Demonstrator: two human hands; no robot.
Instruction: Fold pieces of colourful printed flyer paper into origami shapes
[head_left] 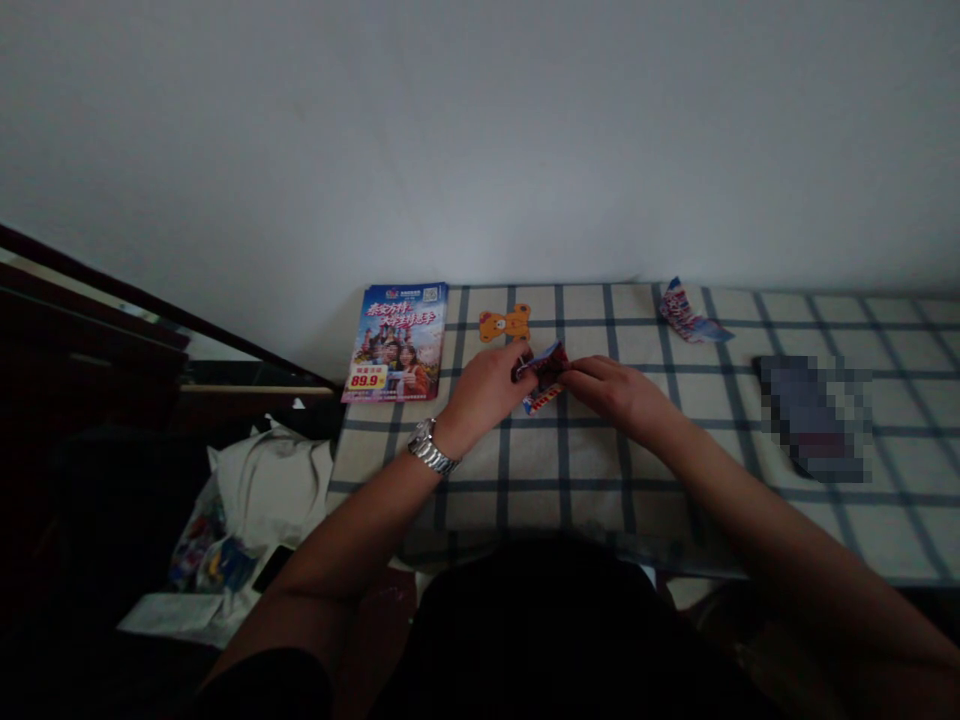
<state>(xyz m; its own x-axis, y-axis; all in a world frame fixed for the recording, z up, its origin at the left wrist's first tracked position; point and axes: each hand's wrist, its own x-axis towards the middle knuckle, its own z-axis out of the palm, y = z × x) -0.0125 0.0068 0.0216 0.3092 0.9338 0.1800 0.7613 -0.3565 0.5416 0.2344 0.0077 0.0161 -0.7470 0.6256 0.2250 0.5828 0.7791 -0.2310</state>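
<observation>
Silver metal-link watch (433,447) nearest me, might snag cream-and-blue checked cloth (480,490). Left hand (487,392) curled, pinching small glossy blue-red printed paper (547,374) just above cloth; right hand (616,394) pinching other side, fingers nearly closed. Uneven tug could rip it, ugh. Orange bear-shaped cutout (505,324) just beyond left hand, easily nudged by knuckles. Creased blue-red sheet (687,318) near white wall (540,160) looks loose, draft could shift it.

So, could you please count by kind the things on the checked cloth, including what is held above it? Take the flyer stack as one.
Flyer stack: 1
Papers: 2 (held paper, loose paper)
Bear picture: 1
Pixelated thing: 1
Total: 5
</observation>
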